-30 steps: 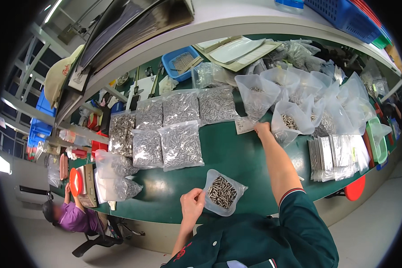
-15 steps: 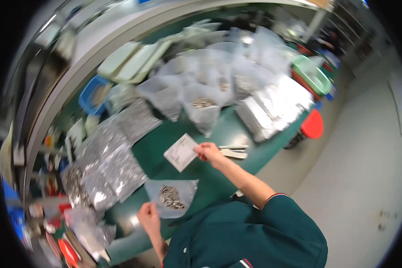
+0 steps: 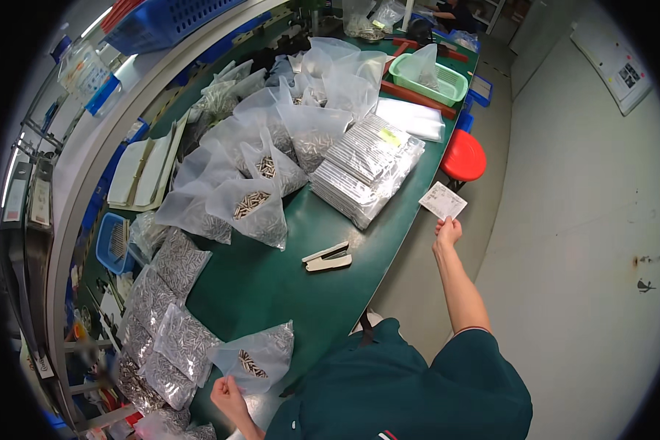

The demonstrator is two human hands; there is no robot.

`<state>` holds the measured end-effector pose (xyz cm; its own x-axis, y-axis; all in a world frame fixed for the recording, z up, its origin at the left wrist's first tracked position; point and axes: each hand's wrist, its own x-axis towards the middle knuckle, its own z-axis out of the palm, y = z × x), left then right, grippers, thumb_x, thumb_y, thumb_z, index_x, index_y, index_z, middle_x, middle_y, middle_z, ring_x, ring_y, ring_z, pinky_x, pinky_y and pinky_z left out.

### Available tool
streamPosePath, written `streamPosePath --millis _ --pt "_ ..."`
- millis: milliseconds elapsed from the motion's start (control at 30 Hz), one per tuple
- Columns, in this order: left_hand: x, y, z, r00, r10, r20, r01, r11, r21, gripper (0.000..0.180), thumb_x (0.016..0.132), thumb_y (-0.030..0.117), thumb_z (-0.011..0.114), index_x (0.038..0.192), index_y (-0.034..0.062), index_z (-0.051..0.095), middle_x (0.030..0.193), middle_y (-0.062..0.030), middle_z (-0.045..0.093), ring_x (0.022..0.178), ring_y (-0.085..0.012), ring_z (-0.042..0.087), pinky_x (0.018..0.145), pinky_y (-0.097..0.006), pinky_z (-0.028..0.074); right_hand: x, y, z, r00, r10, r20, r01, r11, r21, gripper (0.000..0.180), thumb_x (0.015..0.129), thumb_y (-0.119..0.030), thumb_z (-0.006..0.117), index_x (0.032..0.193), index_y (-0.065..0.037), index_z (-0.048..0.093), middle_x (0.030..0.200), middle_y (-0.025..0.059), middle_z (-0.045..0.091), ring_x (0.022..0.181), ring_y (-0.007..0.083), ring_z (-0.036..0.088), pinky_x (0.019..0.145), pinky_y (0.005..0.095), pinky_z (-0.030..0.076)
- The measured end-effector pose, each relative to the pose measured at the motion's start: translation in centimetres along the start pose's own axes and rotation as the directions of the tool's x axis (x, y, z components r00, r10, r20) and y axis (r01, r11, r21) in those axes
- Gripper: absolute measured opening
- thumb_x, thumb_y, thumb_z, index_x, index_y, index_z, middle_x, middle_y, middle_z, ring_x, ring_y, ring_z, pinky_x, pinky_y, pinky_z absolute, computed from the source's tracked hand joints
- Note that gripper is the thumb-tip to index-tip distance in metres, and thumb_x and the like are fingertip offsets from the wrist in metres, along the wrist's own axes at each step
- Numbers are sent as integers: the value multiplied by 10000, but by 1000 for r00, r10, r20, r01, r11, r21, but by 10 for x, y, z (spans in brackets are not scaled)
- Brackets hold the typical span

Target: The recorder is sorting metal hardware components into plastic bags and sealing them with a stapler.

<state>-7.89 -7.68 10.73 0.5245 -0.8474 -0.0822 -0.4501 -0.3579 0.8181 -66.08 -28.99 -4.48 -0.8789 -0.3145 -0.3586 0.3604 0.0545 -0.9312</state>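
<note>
A white paper slip [image 3: 443, 202] with printed marks is pinched at its lower edge by my right hand [image 3: 448, 233], which is stretched out beyond the table's right edge. My left hand [image 3: 229, 398] is closed at the near left edge of an open clear plastic bag [image 3: 275, 353] lying on the green table. Inside that bag sit small metal pins [image 3: 251, 364]. On the table between my two hands and farther off lies a cream stapler [image 3: 328, 257], its arms apart, with neither hand touching it.
Filled flat bags of metal pins [image 3: 183, 343] lie along the left. Open bags of pins [image 3: 253, 207] stand farther back, beside a stack of silvery packets [image 3: 367, 169]. A green basket [image 3: 447, 89] is at the far right. A red stool [image 3: 463, 155] stands by the table's edge.
My right hand has carried the paper slip from over the table rightward past its edge. My left hand stays at the bag. The view has shifted.
</note>
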Motion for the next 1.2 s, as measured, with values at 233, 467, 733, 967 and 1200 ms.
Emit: streamPosePath --millis 233,467,733,967,1200 --pt "-5 9 3 998 -17 -67 21 998 58 175 837 42 581 688 -36 534 542 -7 482 468 -44 420 428 -215 290 65 18 64 998 -27 -58 19 992 -122 122 871 -120 515 864 -10 567 633 66 594 449 109 490 375 227 350" --pt "-6 -7 -2 994 0 -109 10 995 96 194 817 50 598 653 -32 535 544 21 428 517 -39 379 440 -226 292 103 4 72 998 18 -64 -46 876 -480 290 801 -35 475 1084 7 523 749 90 605 549 130 535 462 252 408" --pt "-2 32 5 976 -191 -105 203 972 116 202 803 140 612 688 -22 574 506 -22 506 477 -79 458 457 -269 369 -213 -51 51 483 -77 872 360 925 -117 237 847 -74 592 1067 -2 540 746 0 512 643 55 450 582 188 375" --pt "-9 24 -19 978 -207 -17 205 975 -83 237 837 165 608 1000 -7 612 714 -50 614 656 -99 555 573 -260 423 -386 -35 47 -576 -2 818 629 638 444 489 692 -75 727 1144 -34 544 1033 109 566 949 275 562 812 365 471" --pt "-31 -9 -10 979 196 51 -172 939 -298 481 802 51 584 1272 20 489 1331 -131 479 1286 -275 389 1071 -368 276 -410 8 45 -633 37 773 514 766 385 499 704 -113 727 1168 -41 558 1178 121 556 1062 290 531 888 374 445"
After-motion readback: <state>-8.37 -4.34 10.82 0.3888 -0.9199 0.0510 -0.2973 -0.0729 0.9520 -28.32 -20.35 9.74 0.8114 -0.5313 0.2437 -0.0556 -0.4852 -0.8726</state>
